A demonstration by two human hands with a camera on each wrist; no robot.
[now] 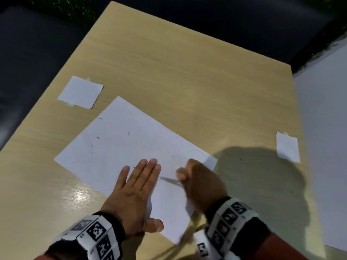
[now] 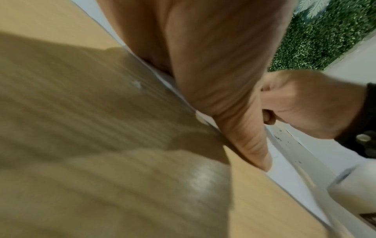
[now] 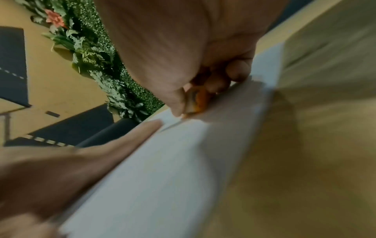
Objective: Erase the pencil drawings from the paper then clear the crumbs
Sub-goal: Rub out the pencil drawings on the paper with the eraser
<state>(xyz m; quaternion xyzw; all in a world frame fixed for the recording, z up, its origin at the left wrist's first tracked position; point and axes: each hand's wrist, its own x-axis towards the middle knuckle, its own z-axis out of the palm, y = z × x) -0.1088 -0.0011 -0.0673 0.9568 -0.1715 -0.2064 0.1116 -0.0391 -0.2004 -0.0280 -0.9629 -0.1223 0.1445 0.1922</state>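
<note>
A white sheet of paper [image 1: 120,147] lies slanted on the wooden table [image 1: 187,76], with several dark eraser crumbs [image 1: 98,137] scattered over it and a faint pencil curve [image 1: 197,152] near its right corner. My left hand [image 1: 139,177] lies flat on the sheet's near part, fingers straight, pressing it down. My right hand [image 1: 189,175] is blurred just right of it, fingers curled round a small orange eraser [image 3: 198,99] whose tip touches the paper [image 3: 162,169]. In the left wrist view the right hand [image 2: 301,103] shows beyond my thumb [image 2: 250,141].
A small white square of paper [image 1: 80,91] is taped down at the table's left, another [image 1: 288,147] at the right. A large white board [image 1: 324,113] lies along the right edge. A few crumbs [image 1: 241,159] dot the bare wood. Dark seating surrounds the table.
</note>
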